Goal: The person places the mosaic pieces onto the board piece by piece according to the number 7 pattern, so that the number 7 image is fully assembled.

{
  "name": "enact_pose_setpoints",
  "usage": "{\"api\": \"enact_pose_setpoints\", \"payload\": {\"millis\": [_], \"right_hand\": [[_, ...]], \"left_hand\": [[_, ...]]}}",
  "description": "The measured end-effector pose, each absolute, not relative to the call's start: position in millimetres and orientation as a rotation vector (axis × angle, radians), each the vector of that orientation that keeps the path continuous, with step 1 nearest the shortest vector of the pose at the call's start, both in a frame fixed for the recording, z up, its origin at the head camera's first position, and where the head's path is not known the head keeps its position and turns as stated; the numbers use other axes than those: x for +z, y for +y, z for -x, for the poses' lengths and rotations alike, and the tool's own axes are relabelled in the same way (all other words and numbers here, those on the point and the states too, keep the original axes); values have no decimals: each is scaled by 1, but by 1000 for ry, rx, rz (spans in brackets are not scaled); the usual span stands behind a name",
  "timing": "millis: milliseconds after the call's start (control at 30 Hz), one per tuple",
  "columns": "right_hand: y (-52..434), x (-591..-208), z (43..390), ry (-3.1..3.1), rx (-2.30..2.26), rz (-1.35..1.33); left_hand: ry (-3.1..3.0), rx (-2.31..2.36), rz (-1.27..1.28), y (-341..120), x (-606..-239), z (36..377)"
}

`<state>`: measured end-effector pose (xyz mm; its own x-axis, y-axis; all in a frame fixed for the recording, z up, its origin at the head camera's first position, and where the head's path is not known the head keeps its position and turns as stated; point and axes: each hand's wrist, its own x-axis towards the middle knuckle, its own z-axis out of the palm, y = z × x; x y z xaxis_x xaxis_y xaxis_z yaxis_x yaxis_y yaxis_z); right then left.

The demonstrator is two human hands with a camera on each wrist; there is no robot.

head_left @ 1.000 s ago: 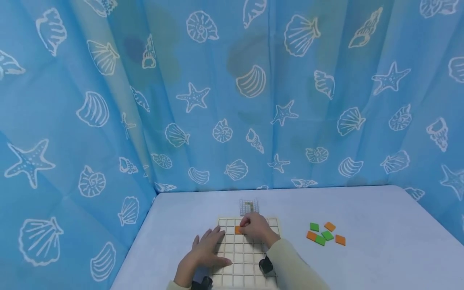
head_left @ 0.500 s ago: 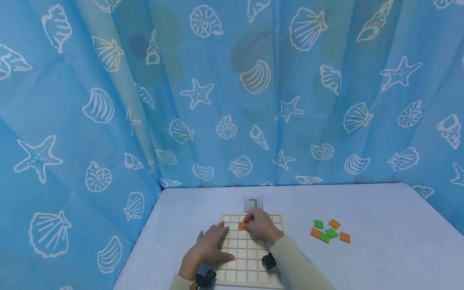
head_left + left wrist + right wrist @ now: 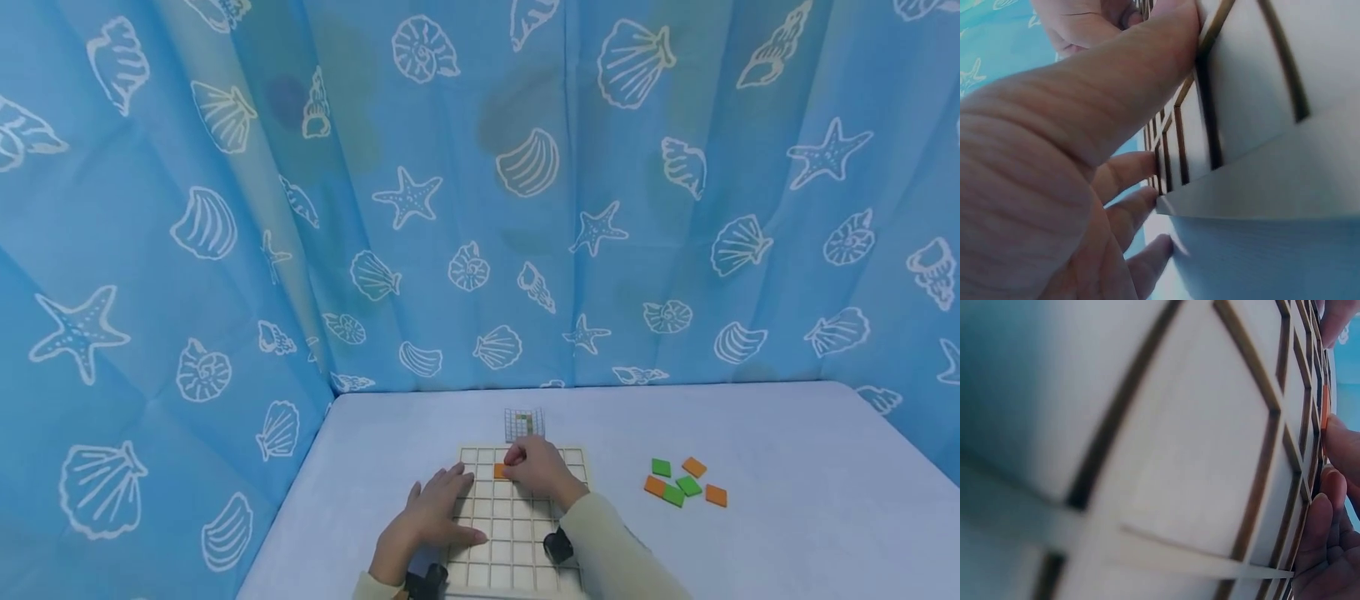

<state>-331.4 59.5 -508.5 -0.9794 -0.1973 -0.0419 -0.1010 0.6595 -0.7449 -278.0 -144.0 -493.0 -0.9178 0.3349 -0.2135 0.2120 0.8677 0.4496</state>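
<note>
A pale board (image 3: 501, 529) with raised grid lines lies before me. My left hand (image 3: 435, 512) rests over its left edge, fingers spread; in the left wrist view the thumb (image 3: 1141, 69) lies across the top and other fingertips are at the rim. Near the board's far edge, my right hand (image 3: 542, 468) has curled fingers and pinches a small square orange tile (image 3: 499, 472) in a grid cell. The right wrist view shows a fingertip right against the orange tile (image 3: 1325, 403), with the other fingers (image 3: 1316, 525) bent close over the grid. The right hand partly covers the tile.
Just beyond the board stands a small gridded card (image 3: 522, 425) with a few coloured squares. To the right lie several loose tiles, among them a green tile (image 3: 661, 467) and an orange tile (image 3: 716, 495). A blue shell-patterned curtain (image 3: 480, 208) hangs behind the white table (image 3: 795, 467).
Between the first frame and now the head view has shifted slightly, so everything sits a little further right. Both hands stay in place on the board, the right one still at the orange tile.
</note>
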Motion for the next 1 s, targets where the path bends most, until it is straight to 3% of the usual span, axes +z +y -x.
{"api": "enact_pose_setpoints", "payload": {"millis": [367,667,1000], "right_hand": [[66,-494,326,2714,-1335,344],[122,-470,318,2686,-1214,607],[230,-469,324,2840,-1014,223]], "left_hand": [[2756,619,-464,-148,-491,281],[2737,630,-418,-147,-492,275],[2724,678,-412,-147,-495,277]]}}
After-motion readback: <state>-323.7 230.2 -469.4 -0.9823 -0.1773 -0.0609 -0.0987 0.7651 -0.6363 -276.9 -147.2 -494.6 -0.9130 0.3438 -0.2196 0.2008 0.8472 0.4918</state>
